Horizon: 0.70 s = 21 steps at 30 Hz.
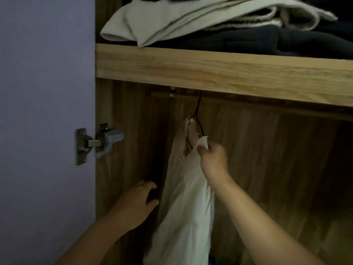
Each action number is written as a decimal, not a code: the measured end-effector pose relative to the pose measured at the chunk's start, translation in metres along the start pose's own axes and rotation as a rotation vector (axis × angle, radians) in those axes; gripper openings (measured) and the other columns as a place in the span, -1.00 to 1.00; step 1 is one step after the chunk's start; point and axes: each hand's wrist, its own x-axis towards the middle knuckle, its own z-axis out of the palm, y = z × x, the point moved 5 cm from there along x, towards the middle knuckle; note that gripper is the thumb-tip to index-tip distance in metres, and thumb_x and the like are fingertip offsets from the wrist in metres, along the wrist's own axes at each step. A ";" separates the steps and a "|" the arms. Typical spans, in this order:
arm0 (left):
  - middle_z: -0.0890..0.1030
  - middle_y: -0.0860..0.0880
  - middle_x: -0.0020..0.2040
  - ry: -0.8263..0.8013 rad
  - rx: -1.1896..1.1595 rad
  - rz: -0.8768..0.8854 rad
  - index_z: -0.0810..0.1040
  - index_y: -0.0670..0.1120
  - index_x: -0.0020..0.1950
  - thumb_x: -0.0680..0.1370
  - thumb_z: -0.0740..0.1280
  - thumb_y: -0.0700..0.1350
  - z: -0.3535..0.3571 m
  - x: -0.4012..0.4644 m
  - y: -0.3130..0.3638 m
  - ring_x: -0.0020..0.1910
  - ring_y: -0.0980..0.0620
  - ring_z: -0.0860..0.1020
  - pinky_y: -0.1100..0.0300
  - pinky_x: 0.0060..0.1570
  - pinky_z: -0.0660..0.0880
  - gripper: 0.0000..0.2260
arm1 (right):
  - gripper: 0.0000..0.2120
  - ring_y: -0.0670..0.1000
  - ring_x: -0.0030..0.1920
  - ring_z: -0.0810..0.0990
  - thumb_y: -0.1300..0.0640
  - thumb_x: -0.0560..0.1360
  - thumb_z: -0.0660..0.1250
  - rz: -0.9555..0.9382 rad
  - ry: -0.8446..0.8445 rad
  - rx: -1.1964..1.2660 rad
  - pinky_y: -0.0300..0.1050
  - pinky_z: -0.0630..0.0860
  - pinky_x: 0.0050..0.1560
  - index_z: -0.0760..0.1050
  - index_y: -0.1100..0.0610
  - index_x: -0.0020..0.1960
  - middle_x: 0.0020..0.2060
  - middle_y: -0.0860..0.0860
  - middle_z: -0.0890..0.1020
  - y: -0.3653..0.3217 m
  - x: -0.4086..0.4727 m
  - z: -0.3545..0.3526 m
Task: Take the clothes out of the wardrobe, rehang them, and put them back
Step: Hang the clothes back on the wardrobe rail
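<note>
Mid-frame, our right hand (211,159) pinches the white garment's (183,207) edge to straighten it on the wire hanger (196,119); our left hand (137,203) waits with fingers loose, lower left.

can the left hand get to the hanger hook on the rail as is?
Probably yes: the left hand is open and empty, low beside the garment; nothing visibly blocks the way up to the hanger on the rail.

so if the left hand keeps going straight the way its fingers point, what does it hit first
Probably the pale cream garment hanging from the thin black wire hanger: the left hand points right towards it, open. Depth is unclear, so it might pass behind.
</note>
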 end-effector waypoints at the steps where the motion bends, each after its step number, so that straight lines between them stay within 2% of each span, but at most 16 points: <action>1: 0.31 0.04 0.41 -0.001 -0.009 -0.006 0.25 0.05 0.43 0.60 0.20 0.00 0.001 0.000 -0.004 0.30 0.09 0.39 0.21 0.27 0.38 -0.60 | -0.76 -0.07 -0.36 0.42 0.18 0.59 0.17 0.015 -0.010 -0.001 -0.23 0.30 -0.35 0.45 0.09 -0.24 -0.38 -0.05 0.45 0.003 0.003 0.009; 3: 0.31 0.05 0.40 -0.012 -0.024 -0.012 0.24 0.04 0.43 0.60 0.19 0.01 0.003 -0.002 -0.011 0.29 0.10 0.38 0.25 0.25 0.38 -0.60 | -0.83 -0.04 -0.19 0.49 0.18 0.60 0.15 0.054 -0.032 -0.004 -0.21 0.36 -0.22 0.52 0.17 0.01 -0.23 -0.04 0.50 0.008 0.003 0.024; 5: 0.33 0.04 0.39 -0.020 -0.028 -0.016 0.25 0.04 0.43 0.60 0.18 0.01 0.005 -0.003 -0.015 0.27 0.10 0.39 0.27 0.23 0.38 -0.60 | -0.76 -0.01 -0.08 0.51 0.19 0.60 0.14 0.078 -0.059 -0.021 -0.21 0.39 -0.13 0.49 0.23 0.18 -0.14 0.00 0.52 0.013 0.000 0.036; 7: 0.35 0.03 0.37 -0.031 -0.027 -0.015 0.26 0.03 0.42 0.60 0.18 0.01 0.007 -0.005 -0.015 0.24 0.10 0.40 0.28 0.19 0.39 -0.62 | -0.73 0.00 -0.05 0.51 0.18 0.61 0.14 0.091 -0.072 -0.050 -0.18 0.40 -0.05 0.46 0.24 0.24 -0.06 0.05 0.54 0.015 -0.004 0.040; 11: 0.41 -0.01 0.31 -0.038 -0.034 -0.013 0.35 -0.01 0.34 0.60 0.18 0.00 0.010 -0.010 -0.008 0.19 0.07 0.43 0.28 0.10 0.40 -0.69 | -0.68 -0.06 -0.06 0.45 0.16 0.61 0.13 0.029 -0.108 -0.213 -0.23 0.35 -0.06 0.37 0.21 0.34 0.14 0.12 0.55 0.017 -0.012 0.032; 14: 0.41 -0.03 0.31 -0.038 -0.026 -0.014 0.34 -0.02 0.35 0.61 0.17 0.00 0.014 -0.018 -0.005 0.20 0.06 0.44 0.27 0.08 0.39 -0.68 | -0.60 -0.02 0.13 0.48 0.16 0.60 0.15 -0.043 -0.176 -0.304 -0.25 0.35 0.03 0.26 0.14 0.43 0.27 0.07 0.48 0.022 -0.026 0.022; 16: 0.41 -0.03 0.32 -0.042 -0.010 -0.013 0.32 -0.02 0.37 0.62 0.16 -0.02 0.016 -0.025 -0.004 0.21 0.06 0.43 0.29 0.05 0.39 -0.68 | -0.61 -0.01 0.15 0.48 0.13 0.60 0.17 -0.079 -0.204 -0.350 -0.24 0.36 0.04 0.28 0.13 0.41 0.25 0.06 0.49 0.027 -0.039 0.014; 18: 0.41 -0.05 0.31 -0.045 0.004 -0.006 0.33 -0.04 0.35 0.62 0.15 -0.02 0.020 -0.034 0.000 0.20 0.05 0.43 0.30 0.00 0.40 -0.69 | -0.65 -0.06 0.05 0.48 0.08 0.59 0.18 -0.128 -0.220 -0.415 -0.22 0.39 0.01 0.31 0.11 0.36 0.20 0.05 0.51 0.032 -0.055 0.004; 21: 0.41 -0.03 0.30 -0.051 0.002 0.002 0.33 -0.02 0.34 0.62 0.15 0.00 0.028 -0.053 0.009 0.18 0.07 0.44 0.26 0.10 0.42 -0.69 | -0.60 -0.05 0.13 0.47 -0.04 0.60 0.13 -0.172 -0.279 -0.548 -0.13 0.45 0.14 0.26 0.04 0.41 0.22 0.00 0.48 0.045 -0.089 -0.013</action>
